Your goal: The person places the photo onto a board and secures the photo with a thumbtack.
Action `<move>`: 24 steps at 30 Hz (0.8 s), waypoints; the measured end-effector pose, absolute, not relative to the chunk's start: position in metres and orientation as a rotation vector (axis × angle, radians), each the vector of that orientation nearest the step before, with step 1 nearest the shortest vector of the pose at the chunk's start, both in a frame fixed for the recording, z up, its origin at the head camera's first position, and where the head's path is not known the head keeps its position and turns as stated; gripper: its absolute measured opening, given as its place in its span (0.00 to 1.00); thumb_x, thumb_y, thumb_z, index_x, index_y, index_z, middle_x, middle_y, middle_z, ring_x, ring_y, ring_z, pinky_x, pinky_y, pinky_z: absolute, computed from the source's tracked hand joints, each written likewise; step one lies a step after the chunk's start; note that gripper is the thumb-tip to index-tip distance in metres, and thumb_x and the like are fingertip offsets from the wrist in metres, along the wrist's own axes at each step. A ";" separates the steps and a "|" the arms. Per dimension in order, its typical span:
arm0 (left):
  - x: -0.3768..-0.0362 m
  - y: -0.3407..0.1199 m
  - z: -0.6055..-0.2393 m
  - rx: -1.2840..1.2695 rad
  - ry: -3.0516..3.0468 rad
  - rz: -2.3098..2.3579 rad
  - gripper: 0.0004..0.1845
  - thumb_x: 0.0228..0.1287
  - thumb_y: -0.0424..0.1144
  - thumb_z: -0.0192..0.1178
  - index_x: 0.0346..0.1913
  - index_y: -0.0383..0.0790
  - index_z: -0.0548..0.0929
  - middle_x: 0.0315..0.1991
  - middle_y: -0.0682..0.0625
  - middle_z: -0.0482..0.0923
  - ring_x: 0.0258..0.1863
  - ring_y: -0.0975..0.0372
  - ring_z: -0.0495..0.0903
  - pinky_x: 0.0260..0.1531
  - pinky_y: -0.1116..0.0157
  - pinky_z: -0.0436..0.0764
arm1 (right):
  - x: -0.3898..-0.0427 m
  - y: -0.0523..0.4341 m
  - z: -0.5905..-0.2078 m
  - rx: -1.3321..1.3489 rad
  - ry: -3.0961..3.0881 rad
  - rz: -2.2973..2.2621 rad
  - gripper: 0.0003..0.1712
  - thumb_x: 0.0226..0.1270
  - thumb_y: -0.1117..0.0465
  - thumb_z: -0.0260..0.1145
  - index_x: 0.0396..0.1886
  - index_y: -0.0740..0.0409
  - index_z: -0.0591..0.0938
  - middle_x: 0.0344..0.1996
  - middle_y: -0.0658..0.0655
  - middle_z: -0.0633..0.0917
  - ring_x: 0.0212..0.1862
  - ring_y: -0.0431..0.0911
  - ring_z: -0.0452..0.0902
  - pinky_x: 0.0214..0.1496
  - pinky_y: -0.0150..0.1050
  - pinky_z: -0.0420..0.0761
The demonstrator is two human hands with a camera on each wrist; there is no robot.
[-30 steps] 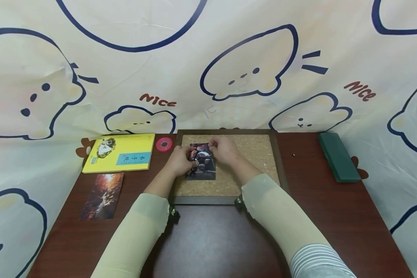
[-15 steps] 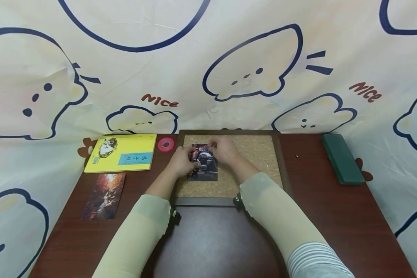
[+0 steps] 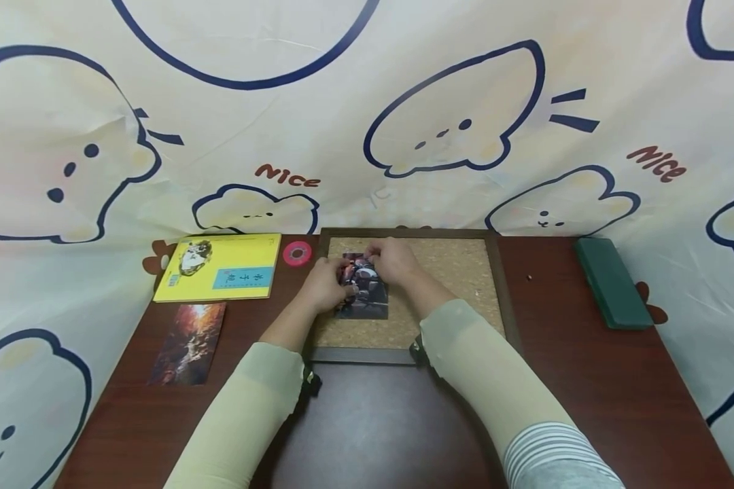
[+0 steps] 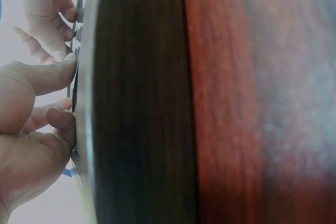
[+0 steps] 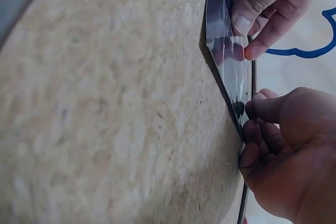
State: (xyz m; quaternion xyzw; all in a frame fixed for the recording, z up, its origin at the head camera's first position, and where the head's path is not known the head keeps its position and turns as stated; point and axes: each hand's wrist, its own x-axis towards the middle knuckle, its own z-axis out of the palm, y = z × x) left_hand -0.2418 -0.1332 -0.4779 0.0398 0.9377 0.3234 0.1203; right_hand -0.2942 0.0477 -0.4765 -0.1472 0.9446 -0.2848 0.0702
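Note:
A small dark glossy photo (image 3: 363,292) with a colourful picture lies toward the left of a framed cork board (image 3: 443,299). My left hand (image 3: 324,286) rests on its left side, thumb pressing the surface and fingers spread along the edge. My right hand (image 3: 393,260) pinches at the top right corner, its fingers bunched there. In the right wrist view, the photo (image 5: 223,61) has one edge standing slightly off the cork, and both hands meet it close together. From the left wrist, my left hand (image 4: 31,129) shows with the thumb stretched toward the thin photo edge.
A yellow booklet (image 3: 245,255) and a pink tape roll (image 3: 297,253) are left of the board. A second photo (image 3: 189,343) with an orange glow lies below the booklet. At the right stands a green case (image 3: 614,285). A printed cloth (image 3: 434,68) hangs behind the table.
The view has shifted, so the whole scene sits slightly farther right. Both hands stay in about the same place on the photo.

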 end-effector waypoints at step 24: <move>-0.242 -0.132 -0.480 0.120 2.752 0.938 0.36 0.56 0.46 0.70 0.67 0.41 0.70 0.49 0.43 0.66 0.44 0.53 0.71 0.49 0.56 0.74 | -0.306 0.039 -0.470 -0.421 2.782 -0.737 0.12 0.69 0.60 0.57 0.42 0.46 0.87 0.39 0.49 0.85 0.42 0.46 0.78 0.47 0.41 0.77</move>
